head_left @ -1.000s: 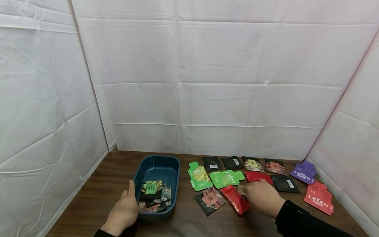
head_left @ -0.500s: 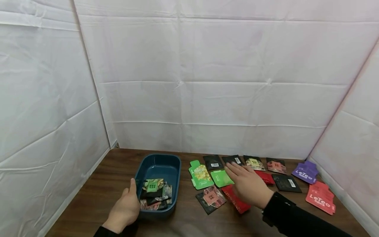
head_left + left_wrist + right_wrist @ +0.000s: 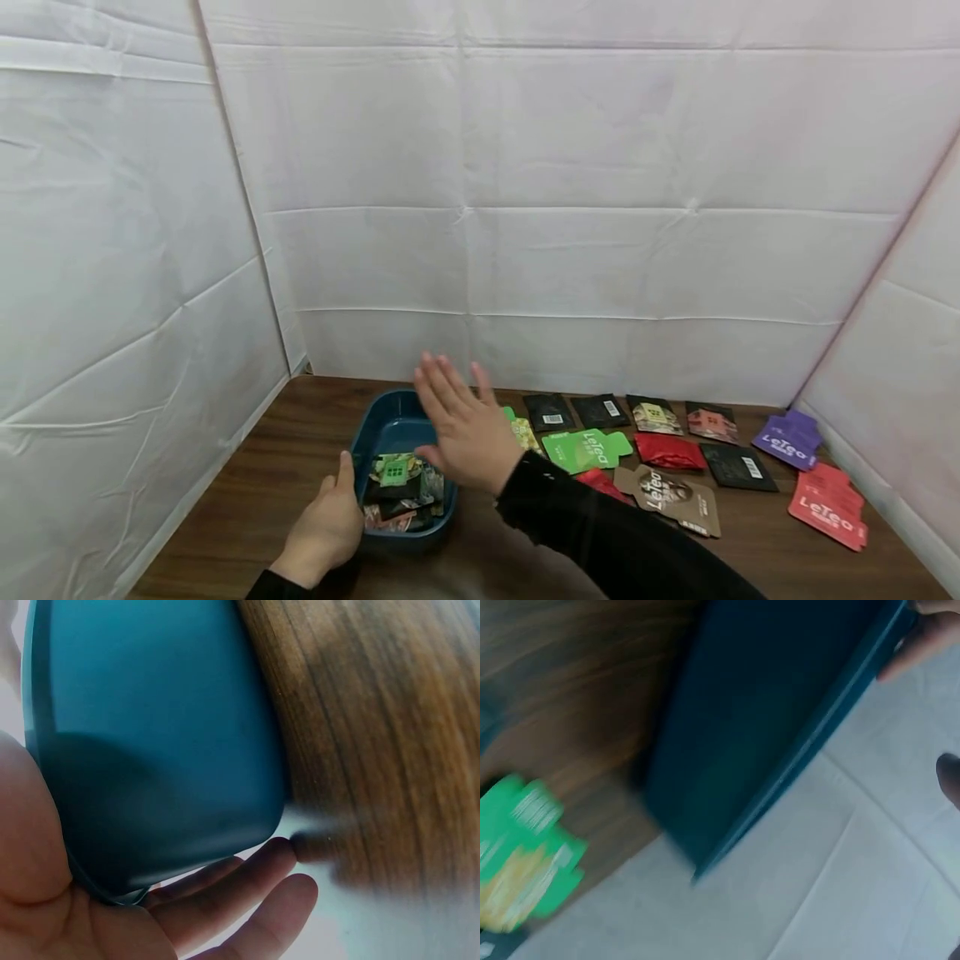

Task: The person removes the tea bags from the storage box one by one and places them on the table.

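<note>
Two hands: both over the teal tray point(image 3: 378, 417), at about 7 o'clock on the table point(image 3: 247, 492)
Right hand point(image 3: 463, 425): raised above the tray's 3 o'clock rim, palm down, forearm reaching across from 4 o'clock
Right fingers: straight and spread, holding nothing
Left hand point(image 3: 327, 527): grips the tray's near corner, thumb on the rim, fingers curled under its wall
Sachets point(image 3: 396, 493): heaped in the tray's near end
</note>
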Action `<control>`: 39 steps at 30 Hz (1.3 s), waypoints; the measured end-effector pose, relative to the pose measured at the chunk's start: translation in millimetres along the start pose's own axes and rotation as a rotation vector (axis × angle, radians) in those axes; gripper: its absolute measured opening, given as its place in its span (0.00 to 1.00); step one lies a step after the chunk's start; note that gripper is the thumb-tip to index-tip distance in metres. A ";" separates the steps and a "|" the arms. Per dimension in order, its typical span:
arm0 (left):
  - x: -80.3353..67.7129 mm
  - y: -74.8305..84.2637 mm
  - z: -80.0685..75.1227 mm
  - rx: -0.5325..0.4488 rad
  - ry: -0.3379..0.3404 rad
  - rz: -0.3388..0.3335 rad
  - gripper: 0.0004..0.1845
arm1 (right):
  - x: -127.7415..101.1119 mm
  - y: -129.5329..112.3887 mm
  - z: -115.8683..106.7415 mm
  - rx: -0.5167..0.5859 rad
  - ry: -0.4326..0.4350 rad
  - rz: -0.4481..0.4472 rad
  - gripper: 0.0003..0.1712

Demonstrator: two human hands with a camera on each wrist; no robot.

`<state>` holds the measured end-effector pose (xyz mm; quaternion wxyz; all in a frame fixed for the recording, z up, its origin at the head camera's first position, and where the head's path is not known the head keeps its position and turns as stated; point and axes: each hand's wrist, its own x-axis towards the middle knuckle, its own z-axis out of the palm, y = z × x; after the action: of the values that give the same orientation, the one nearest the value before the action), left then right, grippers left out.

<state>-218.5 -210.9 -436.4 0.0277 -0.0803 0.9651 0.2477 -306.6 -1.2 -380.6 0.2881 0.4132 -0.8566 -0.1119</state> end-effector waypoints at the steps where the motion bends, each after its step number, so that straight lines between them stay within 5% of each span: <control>1: 0.2 0.2 -0.2 0.001 0.002 0.004 0.39 | 6.7 -7.5 1.7 0.008 -0.052 -0.004 0.60; 10: 0.6 0.1 -0.5 0.007 0.003 0.015 0.38 | 34.6 -54.7 21.1 0.180 -0.570 -0.113 0.46; 13: 0.3 0.7 0.0 -0.004 -0.012 -0.003 0.38 | 34.1 -59.7 26.4 0.205 -0.642 -0.120 0.37; 21: 1.7 -1.3 -2.1 -0.018 -0.047 -0.026 0.36 | 33.4 -61.1 30.4 0.239 -0.467 -0.189 0.14; 29: 3.9 0.5 -3.7 0.002 -0.019 -0.013 0.38 | 35.7 -60.7 17.1 0.278 -0.459 -0.252 0.03; 36: 5.5 -1.3 -1.0 -0.024 -0.048 -0.065 0.46 | 12.9 -45.2 -4.2 0.163 -0.187 -0.262 0.09; 39: 6.6 0.4 -3.3 -0.032 -0.079 -0.099 0.45 | -0.1 -22.3 -24.9 0.200 -0.083 -0.218 0.06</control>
<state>-225.1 -213.1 -433.9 0.0765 -0.1185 0.9540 0.2644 -277.7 -14.1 -370.0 0.1958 0.5256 -0.8246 -0.0738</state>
